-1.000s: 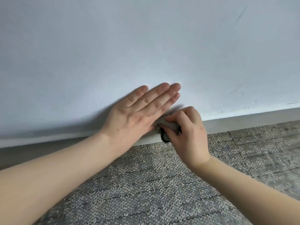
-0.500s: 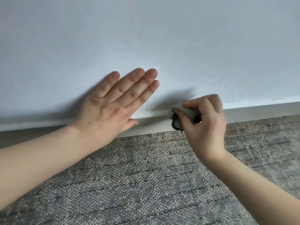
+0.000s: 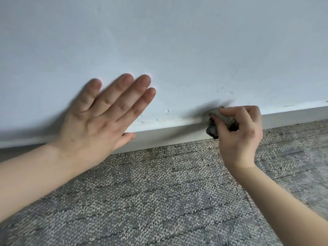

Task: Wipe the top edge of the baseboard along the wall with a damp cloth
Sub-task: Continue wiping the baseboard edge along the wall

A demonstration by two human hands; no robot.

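Where the cloth sits: wadded grey cloth (image 3: 221, 119) pressed on the top edge of the baseboard (image 3: 168, 136), toward its right end in view
Right hand (image 3: 239, 139): fingers curled, thumb and fingertips pinching the cloth against the baseboard
Left hand (image 3: 99, 121): fingers straight and close together, flat on the wall (image 3: 177, 41) just above the baseboard, thumb on its face, well left of the cloth
Long axis: baseboard runs left to right; any wipe must follow that line
Nearer hand: the right
Flecks: chipped specks on the edge between the hands
Writing: none readable

The left hand (image 3: 99, 121) lies on the wall (image 3: 177, 41), left of the cloth (image 3: 215, 124) on the baseboard (image 3: 168, 137).
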